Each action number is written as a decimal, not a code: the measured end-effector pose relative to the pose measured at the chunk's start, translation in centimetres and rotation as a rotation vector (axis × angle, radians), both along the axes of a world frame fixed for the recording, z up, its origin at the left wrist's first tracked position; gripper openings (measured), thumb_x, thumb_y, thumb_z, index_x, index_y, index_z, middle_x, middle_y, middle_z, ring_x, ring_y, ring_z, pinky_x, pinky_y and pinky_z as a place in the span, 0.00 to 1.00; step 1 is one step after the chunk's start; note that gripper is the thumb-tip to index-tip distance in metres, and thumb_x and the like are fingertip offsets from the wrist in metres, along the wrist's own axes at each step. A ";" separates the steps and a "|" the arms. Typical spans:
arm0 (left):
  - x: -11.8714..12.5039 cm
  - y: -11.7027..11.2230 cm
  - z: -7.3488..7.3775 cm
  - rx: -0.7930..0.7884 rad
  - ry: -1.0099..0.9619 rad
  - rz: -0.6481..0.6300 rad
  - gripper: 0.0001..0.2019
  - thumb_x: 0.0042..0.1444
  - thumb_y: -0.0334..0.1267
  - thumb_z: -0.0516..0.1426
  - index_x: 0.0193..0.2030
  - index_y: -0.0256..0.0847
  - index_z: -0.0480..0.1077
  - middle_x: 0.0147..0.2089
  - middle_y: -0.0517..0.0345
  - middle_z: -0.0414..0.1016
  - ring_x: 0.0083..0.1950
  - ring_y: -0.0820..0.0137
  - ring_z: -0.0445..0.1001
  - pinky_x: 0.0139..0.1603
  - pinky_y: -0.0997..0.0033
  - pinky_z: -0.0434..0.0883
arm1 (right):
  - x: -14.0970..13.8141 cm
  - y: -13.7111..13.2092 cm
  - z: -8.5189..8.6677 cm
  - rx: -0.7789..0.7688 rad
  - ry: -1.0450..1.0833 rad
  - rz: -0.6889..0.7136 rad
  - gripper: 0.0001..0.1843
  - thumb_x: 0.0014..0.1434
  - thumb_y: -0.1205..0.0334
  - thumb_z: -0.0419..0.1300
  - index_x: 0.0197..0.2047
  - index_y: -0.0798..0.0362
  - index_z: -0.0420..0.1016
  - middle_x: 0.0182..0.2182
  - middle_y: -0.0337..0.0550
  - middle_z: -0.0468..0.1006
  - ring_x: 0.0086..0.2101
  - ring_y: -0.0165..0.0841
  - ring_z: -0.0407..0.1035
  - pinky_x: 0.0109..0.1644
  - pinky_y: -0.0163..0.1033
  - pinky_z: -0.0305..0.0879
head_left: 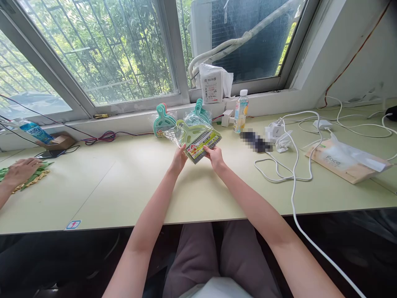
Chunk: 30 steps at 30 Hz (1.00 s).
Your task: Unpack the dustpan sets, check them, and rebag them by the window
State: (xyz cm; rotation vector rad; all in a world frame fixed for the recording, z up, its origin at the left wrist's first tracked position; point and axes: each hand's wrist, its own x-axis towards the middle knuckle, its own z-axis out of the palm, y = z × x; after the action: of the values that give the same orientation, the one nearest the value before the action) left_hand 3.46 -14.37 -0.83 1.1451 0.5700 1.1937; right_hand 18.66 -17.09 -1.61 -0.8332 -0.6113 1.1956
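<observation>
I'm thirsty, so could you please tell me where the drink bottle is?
In the head view, the bottle stands at the back edge of the desk, right of the white plug.

Looks like a shared office or workroom. Long pale-green desk (130,198) runs under barred windows (93,54) at 11 o'clock, outdoor air-conditioner unit (248,41) behind the glass at 1 o'clock, white charger cables (294,174) at 2 o'clock, packaged dustpan sets (196,142) at 12 o'clock, co-worker's hand (21,171) at 9 o'clock.
</observation>
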 end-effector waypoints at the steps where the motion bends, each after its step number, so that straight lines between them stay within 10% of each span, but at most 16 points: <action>1: -0.1 0.0 0.0 -0.004 -0.004 0.021 0.23 0.56 0.46 0.59 0.57 0.41 0.67 0.56 0.52 0.73 0.60 0.59 0.68 0.63 0.57 0.65 | -0.2 0.0 0.0 0.002 -0.007 0.008 0.04 0.54 0.72 0.64 0.34 0.57 0.73 0.36 0.45 0.81 0.38 0.35 0.76 0.48 0.44 0.76; 11: 0.5 -1.7 -0.1 -0.135 0.157 -0.455 0.24 0.58 0.44 0.59 0.61 0.45 0.64 0.64 0.48 0.65 0.63 0.54 0.66 0.61 0.50 0.63 | 0.7 -0.1 0.6 0.022 0.006 -0.076 0.04 0.54 0.70 0.65 0.35 0.57 0.74 0.37 0.45 0.81 0.38 0.37 0.76 0.48 0.44 0.75; 17: 0.5 -1.0 0.2 -0.057 0.004 -0.132 0.23 0.56 0.43 0.59 0.58 0.39 0.67 0.58 0.50 0.71 0.61 0.59 0.67 0.61 0.61 0.64 | 0.3 -0.1 0.5 0.032 0.005 0.014 0.05 0.52 0.71 0.66 0.34 0.57 0.74 0.38 0.45 0.81 0.40 0.37 0.76 0.51 0.46 0.74; 30: 1.3 -1.7 0.0 -0.130 0.113 -0.059 0.25 0.49 0.36 0.61 0.55 0.40 0.65 0.51 0.51 0.75 0.46 0.64 0.75 0.44 0.60 0.76 | 0.5 -0.1 0.2 0.009 0.037 0.020 0.05 0.54 0.74 0.63 0.35 0.56 0.73 0.36 0.43 0.81 0.36 0.34 0.76 0.49 0.43 0.76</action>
State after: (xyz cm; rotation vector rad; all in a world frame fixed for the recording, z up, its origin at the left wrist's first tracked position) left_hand 4.75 -16.04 -0.83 1.1157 0.6853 1.0308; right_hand 19.15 -17.14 -1.41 -0.7968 -0.5958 1.2235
